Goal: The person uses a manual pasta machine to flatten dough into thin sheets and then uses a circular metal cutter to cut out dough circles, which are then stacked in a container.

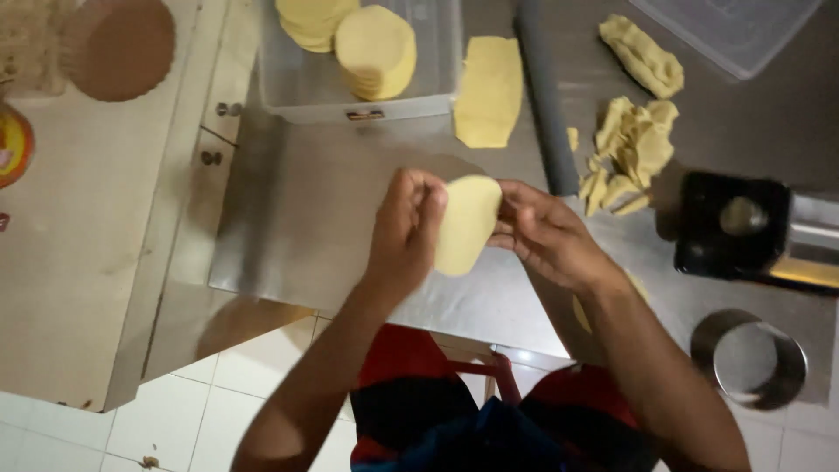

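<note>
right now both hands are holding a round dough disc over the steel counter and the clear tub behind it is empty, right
Not quite. In the head view the left hand and right hand do hold the dough disc over the steel counter, but the clear tub holds stacked dough discs.

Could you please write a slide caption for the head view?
Both hands, left and right, hold a dough disc above a steel table.

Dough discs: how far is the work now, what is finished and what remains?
Done: two stacks of discs lie in the clear tray. In hand: the left hand and right hand hold one disc over the steel table. Left: a flat sheet and scraps remain uncut.
</note>
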